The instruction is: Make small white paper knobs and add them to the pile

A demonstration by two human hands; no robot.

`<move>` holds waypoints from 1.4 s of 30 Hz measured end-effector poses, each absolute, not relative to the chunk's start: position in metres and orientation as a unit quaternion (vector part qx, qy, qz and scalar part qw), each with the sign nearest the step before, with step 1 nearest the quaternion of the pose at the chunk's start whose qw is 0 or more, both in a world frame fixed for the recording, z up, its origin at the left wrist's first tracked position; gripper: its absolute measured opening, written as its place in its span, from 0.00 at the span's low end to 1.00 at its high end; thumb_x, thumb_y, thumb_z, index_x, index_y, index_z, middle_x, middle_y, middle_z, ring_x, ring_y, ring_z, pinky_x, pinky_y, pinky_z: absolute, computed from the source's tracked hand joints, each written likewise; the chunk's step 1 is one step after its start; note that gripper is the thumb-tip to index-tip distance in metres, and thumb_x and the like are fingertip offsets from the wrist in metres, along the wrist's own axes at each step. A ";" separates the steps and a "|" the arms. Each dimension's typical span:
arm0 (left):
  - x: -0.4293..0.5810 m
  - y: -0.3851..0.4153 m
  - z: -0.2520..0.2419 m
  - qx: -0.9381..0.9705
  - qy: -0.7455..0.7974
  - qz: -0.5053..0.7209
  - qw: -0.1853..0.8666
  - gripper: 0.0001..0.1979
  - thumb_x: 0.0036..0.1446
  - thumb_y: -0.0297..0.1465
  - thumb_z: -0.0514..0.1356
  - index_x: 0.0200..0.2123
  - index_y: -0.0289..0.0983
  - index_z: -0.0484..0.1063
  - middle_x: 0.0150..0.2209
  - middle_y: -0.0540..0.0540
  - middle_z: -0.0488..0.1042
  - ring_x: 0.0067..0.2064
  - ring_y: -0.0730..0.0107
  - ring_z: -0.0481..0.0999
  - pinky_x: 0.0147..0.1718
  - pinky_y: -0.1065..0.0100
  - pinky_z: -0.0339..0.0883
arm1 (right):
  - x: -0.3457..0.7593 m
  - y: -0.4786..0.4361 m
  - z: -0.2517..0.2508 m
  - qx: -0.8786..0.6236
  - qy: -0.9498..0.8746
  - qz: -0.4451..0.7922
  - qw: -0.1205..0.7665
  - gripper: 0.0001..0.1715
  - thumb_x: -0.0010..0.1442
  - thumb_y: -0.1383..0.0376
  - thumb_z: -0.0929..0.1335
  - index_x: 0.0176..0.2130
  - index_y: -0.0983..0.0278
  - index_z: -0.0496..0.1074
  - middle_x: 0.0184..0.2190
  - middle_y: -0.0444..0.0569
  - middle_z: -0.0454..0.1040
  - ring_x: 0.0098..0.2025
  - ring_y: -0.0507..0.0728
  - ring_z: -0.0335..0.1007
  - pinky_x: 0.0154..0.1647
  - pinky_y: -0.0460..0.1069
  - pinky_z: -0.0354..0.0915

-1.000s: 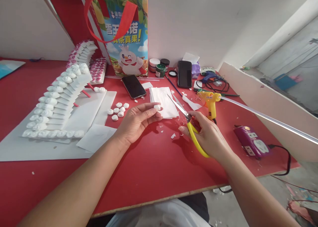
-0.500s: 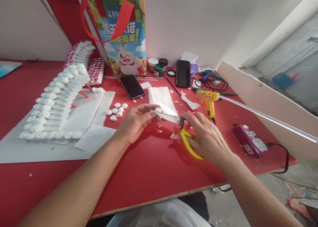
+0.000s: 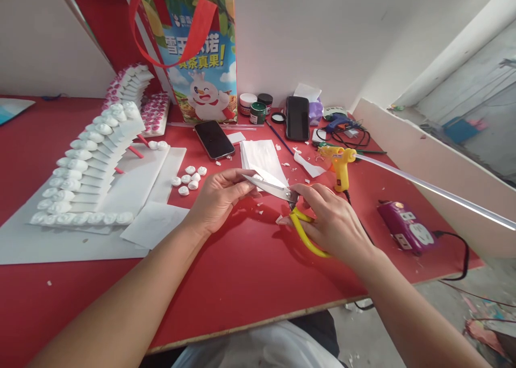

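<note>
My left hand (image 3: pixel 220 199) is closed in a pinch on a small white foam piece (image 3: pixel 255 178) above the red table (image 3: pixel 250 271). My right hand (image 3: pixel 332 223) grips yellow-handled scissors (image 3: pixel 288 201), fingers through the loops. The blades point left and reach the foam piece at my left fingertips. Small white scraps lie on the table under both hands. A little group of white foam pieces (image 3: pixel 189 177) sits just left of my left hand.
A white tiered foam model (image 3: pixel 91 164) on white sheets fills the left. Behind the hands lie a tissue stack (image 3: pixel 264 158), a phone (image 3: pixel 213 138), a yellow glue gun (image 3: pixel 341 164), paint jars (image 3: pixel 258 109) and a printed bag (image 3: pixel 201 51). A purple power strip (image 3: pixel 407 227) sits right.
My right hand swung the scissors left from beside the glue gun until the blades met the foam piece. My left hand stayed put, holding the piece.
</note>
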State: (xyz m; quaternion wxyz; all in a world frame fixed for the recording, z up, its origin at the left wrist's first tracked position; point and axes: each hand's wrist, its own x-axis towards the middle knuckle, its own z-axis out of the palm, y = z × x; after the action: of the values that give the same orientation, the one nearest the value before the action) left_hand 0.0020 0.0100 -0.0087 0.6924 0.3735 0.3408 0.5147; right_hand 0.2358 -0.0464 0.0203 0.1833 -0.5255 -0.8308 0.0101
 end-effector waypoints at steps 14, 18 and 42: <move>0.001 0.010 -0.008 0.380 0.337 0.506 0.697 0.09 0.46 0.30 0.75 0.33 0.36 0.84 0.31 0.47 0.82 0.31 0.68 0.80 0.41 0.63 0.76 | 0.236 -0.048 0.021 -0.522 -0.836 0.004 0.168 0.25 0.70 0.50 0.65 0.54 0.66 0.72 0.36 0.53 0.76 0.30 0.56 0.69 0.32 0.50 0.61; 0.002 0.010 -0.006 0.387 0.332 0.501 0.700 0.06 0.48 0.29 0.73 0.32 0.36 0.84 0.31 0.47 0.82 0.32 0.70 0.80 0.41 0.66 0.76 | 0.236 -0.048 0.021 -0.515 -0.840 -0.001 0.170 0.24 0.70 0.52 0.66 0.54 0.68 0.73 0.36 0.53 0.77 0.28 0.55 0.68 0.31 0.50 0.61; 0.000 0.009 -0.004 0.382 0.315 0.491 0.716 0.09 0.50 0.27 0.73 0.38 0.36 0.82 0.36 0.48 0.81 0.34 0.73 0.81 0.42 0.68 0.78 | 0.228 -0.032 0.037 -0.776 -0.628 0.050 -0.043 0.20 0.67 0.53 0.67 0.50 0.64 0.73 0.31 0.54 0.80 0.34 0.64 0.77 0.28 0.49 0.54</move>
State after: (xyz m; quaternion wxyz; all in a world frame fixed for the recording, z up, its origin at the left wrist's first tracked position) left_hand 0.0002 0.0093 -0.0041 0.7164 0.3823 0.3155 0.4910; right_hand 0.2283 -0.0321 0.0374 -0.0432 -0.7756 -0.6278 0.0500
